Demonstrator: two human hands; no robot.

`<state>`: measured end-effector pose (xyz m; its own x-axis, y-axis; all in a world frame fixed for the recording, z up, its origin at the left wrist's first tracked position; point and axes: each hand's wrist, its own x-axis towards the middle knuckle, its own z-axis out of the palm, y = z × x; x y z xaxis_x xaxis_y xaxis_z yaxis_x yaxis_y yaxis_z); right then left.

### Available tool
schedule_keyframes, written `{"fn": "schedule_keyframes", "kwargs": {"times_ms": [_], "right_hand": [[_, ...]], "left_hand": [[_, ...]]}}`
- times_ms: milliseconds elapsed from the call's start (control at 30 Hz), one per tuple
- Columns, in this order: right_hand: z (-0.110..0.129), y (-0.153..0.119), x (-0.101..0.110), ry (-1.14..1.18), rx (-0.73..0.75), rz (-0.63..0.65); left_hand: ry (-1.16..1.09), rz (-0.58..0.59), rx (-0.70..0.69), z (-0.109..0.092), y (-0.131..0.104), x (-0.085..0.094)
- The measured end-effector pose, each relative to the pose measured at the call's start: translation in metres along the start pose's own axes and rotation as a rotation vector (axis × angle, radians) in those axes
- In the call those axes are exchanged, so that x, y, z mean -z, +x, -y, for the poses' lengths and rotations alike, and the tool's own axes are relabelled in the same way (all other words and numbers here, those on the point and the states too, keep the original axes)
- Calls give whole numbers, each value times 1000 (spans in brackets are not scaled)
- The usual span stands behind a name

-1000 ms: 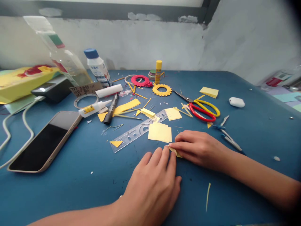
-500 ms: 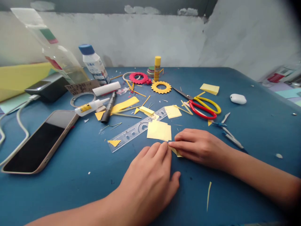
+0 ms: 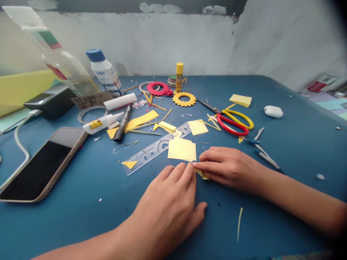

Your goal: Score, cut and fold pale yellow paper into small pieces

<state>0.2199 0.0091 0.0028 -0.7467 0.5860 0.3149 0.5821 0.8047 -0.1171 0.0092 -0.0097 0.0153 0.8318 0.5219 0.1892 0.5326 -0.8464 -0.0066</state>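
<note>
A small piece of pale yellow paper [image 3: 201, 174] lies on the table, mostly covered by my hands. My right hand [image 3: 227, 164] holds it down with closed fingers, their tips pressed along its upper edge. My left hand [image 3: 172, 200] meets it from the left, fingers together and bent downward, thumb apart; its fingertips touch the right hand's at the paper. Just beyond the fingers sits a small stack of yellow paper squares [image 3: 181, 149], partly over a clear plastic ruler [image 3: 151, 153]. Another yellow square [image 3: 197, 127] lies farther back.
Scissors [image 3: 234, 121] with red and yellow handles lie behind my right hand, near a craft knife [image 3: 267, 159]. A phone [image 3: 40, 166], glue bottle [image 3: 97, 124] and black marker [image 3: 123, 124] are at left. Red [image 3: 158, 88] and yellow paper rings [image 3: 184, 99] lie near a glue stick [image 3: 179, 77].
The view has shifted slightly, so the objects sit a little farther left. Both hands keep nearly the same pose at the paper.
</note>
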Motion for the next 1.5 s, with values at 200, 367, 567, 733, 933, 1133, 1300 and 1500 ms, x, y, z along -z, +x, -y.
{"fn": "schedule_keyframes", "kwargs": {"times_ms": [200, 367, 567, 733, 933, 1133, 1300, 1500], "right_hand": [[0, 2, 4, -38, 24, 22], [2, 0, 8, -63, 4, 31], [7, 0, 11, -110, -47, 47], [9, 1, 12, -126, -48, 70], [10, 1, 13, -133, -52, 79], [11, 0, 14, -140, -65, 98], [9, -1, 12, -155, -61, 104], [7, -2, 11, -155, -64, 105]], "left_hand": [[-33, 52, 3, 3, 2, 3], [-77, 115, 15, 3, 4, 6], [-93, 139, 32, 4, 6, 5], [-112, 121, 11, 4, 6, 3], [-171, 142, 25, 5, 9, 7], [-297, 195, 77, 13, 12, 17], [-550, 127, 172, 33, 17, 12], [-667, -3, 257, 44, 23, -10]]}}
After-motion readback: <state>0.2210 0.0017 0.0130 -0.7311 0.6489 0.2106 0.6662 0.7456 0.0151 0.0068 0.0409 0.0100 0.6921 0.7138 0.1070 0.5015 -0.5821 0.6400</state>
